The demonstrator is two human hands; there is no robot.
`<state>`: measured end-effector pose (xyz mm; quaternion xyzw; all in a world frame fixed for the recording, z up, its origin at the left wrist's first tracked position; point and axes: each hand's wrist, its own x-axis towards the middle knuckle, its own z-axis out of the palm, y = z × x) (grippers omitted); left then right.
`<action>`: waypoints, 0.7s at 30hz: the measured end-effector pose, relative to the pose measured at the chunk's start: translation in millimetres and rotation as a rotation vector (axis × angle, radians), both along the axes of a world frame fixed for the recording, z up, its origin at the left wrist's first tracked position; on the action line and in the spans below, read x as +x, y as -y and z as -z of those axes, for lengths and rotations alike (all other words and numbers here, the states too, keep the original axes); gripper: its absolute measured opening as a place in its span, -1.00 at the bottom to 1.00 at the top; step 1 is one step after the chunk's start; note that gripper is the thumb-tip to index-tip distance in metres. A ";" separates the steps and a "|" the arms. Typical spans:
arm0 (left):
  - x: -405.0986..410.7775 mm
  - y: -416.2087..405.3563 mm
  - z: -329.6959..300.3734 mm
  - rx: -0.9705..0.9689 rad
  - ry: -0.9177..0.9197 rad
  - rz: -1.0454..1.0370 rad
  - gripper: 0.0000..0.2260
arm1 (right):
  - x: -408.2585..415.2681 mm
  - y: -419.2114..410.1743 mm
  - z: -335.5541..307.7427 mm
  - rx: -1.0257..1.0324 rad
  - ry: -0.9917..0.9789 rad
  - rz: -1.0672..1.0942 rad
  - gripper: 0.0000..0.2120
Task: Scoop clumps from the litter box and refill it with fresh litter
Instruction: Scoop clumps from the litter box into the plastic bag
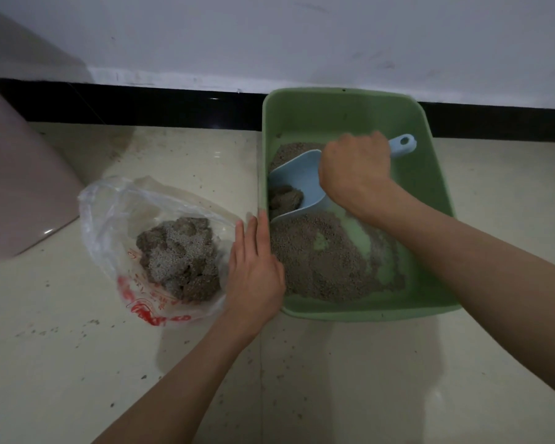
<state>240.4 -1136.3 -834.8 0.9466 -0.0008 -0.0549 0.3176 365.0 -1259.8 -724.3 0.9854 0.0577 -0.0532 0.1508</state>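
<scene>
A green litter box [340, 100] stands on the floor against the wall, holding brown litter [314, 264] with bare patches of its bottom showing. My right hand [354, 168] grips the handle of a light blue scoop [302, 177], whose mouth points at the box's left wall and holds a dark clump [284, 198]. My left hand [255, 267] rests with straight fingers against the box's left rim. A clear plastic bag [109, 203] with red print lies open just left of the box, with several clumps [180, 257] inside.
A pinkish-brown bin or cabinet [16, 174] stands at the far left. A black baseboard [141, 104] runs along the white wall behind. Litter grains are scattered over the pale tiled floor [302, 379] in front of the box and bag.
</scene>
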 end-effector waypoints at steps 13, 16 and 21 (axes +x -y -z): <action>-0.5 0.2 -2.9 -0.005 -0.026 -0.002 -0.39 | -2.2 53.2 36.0 0.316 -0.061 0.101 -0.63; -0.1 -0.2 -3.5 -0.011 -0.034 0.002 -0.40 | -16.8 74.8 67.9 0.549 -0.123 0.257 -0.59; 0.3 0.1 -6.8 -0.037 -0.067 -0.003 -0.42 | -37.0 84.6 97.3 0.761 -0.127 0.452 -0.58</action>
